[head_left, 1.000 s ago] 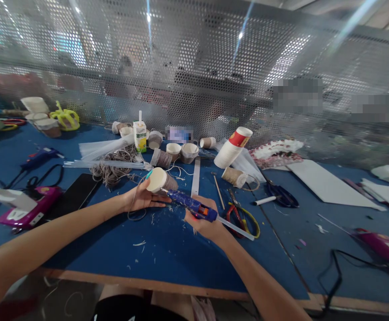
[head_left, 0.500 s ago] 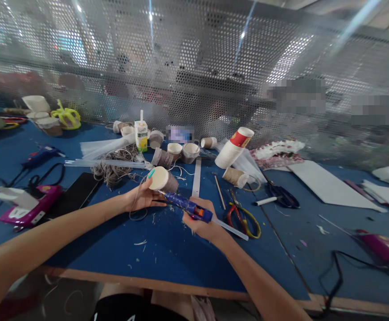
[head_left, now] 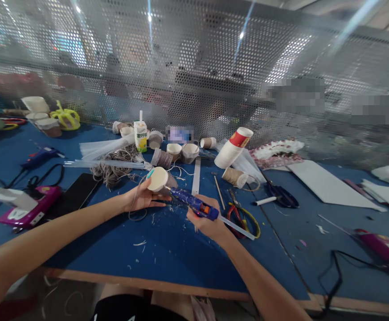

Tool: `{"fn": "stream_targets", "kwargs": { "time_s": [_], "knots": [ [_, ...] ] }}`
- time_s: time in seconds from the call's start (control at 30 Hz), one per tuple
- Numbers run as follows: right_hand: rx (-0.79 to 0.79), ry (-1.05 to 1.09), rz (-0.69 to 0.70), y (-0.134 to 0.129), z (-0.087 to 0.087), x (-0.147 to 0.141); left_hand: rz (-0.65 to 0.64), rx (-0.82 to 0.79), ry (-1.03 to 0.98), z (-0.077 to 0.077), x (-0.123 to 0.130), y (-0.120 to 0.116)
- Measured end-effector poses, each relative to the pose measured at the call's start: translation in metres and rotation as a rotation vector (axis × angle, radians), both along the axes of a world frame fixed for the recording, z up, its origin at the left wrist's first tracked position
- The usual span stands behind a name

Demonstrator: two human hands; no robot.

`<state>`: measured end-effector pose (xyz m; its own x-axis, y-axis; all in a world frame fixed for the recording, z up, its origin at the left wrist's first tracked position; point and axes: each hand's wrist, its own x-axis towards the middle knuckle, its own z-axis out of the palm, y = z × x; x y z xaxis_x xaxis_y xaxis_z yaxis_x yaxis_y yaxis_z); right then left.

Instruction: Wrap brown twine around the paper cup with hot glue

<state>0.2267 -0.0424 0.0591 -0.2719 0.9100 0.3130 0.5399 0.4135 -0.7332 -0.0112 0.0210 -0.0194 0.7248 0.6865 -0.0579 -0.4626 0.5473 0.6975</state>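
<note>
While left grip [head_left: 143, 196] holds it, cup [head_left: 157, 179] between thumb [head_left: 146, 180] and fingers [head_left: 157, 204]

Your left forearm [head_left: 70, 226] stretches in from the lower left, the left hand [head_left: 141, 196] cupped, thumb raised, fingers extended; your right forearm [head_left: 254, 272] slants in from the lower right, the right hand [head_left: 210, 226] curled in a grip.

Blue table [head_left: 161, 263] seen across frame. Yarn [head_left: 110, 178] and juice box [head_left: 140, 138] placed upper left of centre, power strip [head_left: 49, 203] at left; ruler [head_left: 197, 171], cup stack [head_left: 228, 154] near centre; marker [head_left: 266, 200], white board [head_left: 331, 185] laid at right.
</note>
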Motion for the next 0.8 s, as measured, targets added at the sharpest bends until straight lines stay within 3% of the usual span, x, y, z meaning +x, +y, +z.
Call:
{"fn": "stream_targets", "kwargs": {
  "time_s": [0.33, 0.53, 0.6, 0.67, 0.73, 0.8],
  "knots": [
    [-0.016, 0.1, -0.035, 0.007, -0.004, 0.004, -0.007, 0.011, -0.003, -0.002, -0.002, 0.001],
    [0.009, 0.147, -0.079, 0.007, -0.003, 0.004, 0.056, 0.032, 0.033, -0.006, 0.0, -0.001],
    [0.01, 0.219, -0.099, 0.011, -0.006, 0.007, 0.154, 0.05, 0.07, -0.004, 0.003, -0.002],
    [0.048, 0.23, -0.153, 0.017, -0.009, 0.013, 0.332, 0.121, 0.143, 0.001, 0.005, -0.004],
    [0.155, 0.099, -0.272, 0.024, -0.011, 0.019, 0.542, 0.28, 0.265, 0.009, 0.006, -0.007],
    [0.284, -0.163, -0.416, 0.031, -0.012, 0.025, 0.691, 0.491, 0.396, 0.017, 0.005, -0.01]
  ]
}}
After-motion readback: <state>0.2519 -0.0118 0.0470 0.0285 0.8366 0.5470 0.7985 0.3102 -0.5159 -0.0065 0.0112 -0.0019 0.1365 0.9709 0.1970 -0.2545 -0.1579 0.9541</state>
